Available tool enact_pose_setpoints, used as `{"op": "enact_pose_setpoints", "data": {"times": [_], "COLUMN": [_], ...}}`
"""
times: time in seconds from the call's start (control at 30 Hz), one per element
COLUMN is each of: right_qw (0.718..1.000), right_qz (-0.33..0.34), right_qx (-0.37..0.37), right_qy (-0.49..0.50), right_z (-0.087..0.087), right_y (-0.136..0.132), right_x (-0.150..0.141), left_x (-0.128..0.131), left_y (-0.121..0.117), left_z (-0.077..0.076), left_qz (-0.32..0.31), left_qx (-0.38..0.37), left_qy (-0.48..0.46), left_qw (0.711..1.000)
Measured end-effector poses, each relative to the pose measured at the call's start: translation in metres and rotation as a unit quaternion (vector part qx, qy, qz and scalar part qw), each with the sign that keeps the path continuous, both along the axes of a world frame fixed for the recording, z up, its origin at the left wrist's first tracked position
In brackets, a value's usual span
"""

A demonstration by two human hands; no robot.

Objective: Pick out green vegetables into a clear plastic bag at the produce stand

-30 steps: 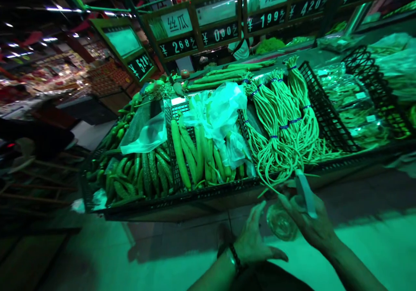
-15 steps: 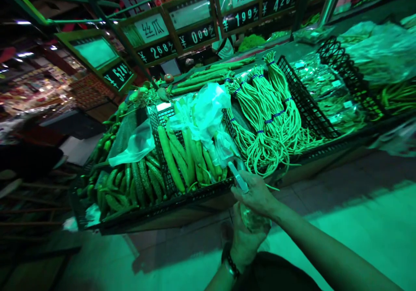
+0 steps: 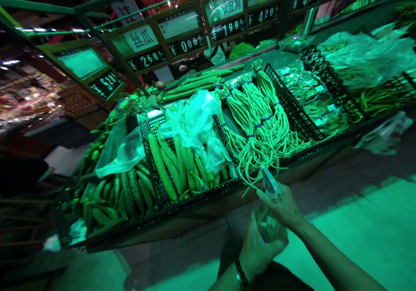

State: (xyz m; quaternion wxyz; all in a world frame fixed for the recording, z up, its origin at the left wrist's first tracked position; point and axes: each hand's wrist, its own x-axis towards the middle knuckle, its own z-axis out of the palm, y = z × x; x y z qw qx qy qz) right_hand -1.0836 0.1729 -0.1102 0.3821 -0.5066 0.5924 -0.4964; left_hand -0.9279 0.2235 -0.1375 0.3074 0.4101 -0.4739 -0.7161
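Note:
Both hands are wrapped round a clear spray bottle in front of a vegetable stall. My left hand, with a dark bracelet at the wrist, grips the bottle's body from below. My right hand closes over its pale trigger head, which points up towards the produce. Just beyond the nozzle lie bundles of long beans tied with blue bands. Long pale-green gourds fill the crate to their left.
Dark cucumbers fill the left black crate, with plastic bags lying on the produce. Bagged greens sit in crates to the right. Price signs hang above. Tiled floor stretches to the right.
A second ago my left hand was open beside the bottle; it now grips the bottle's body. The hands came together, and the view shifted so the stall sits further left.

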Motion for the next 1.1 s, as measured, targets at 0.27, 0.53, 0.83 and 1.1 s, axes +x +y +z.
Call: {"op": "enact_pose_setpoints", "data": {"times": [0.27,0.53,0.83,1.1], "right_qw": [1.000,0.994,0.986,0.982], "right_qz": [0.011,0.048,0.095,0.126], "right_qx": [-0.004,-0.070,-0.093,-0.112], "right_qy": [0.015,0.075,0.102,0.087], "right_z": [0.044,0.077,0.134,0.163], "right_y": [-0.058,-0.141,-0.297,-0.425], "right_x": [-0.028,-0.041,-0.045,-0.040], "left_x": [-0.026,-0.052,-0.063,-0.070], "left_y": [-0.054,-0.125,-0.250,-0.369], "left_z": [0.030,0.048,0.082,0.113], "left_qz": [0.004,0.065,0.167,0.204], "left_qx": [-0.048,-0.046,-0.179,-0.222], "left_qy": [-0.051,0.043,-0.053,-0.075], "left_qw": [0.998,0.996,0.968,0.950]}}
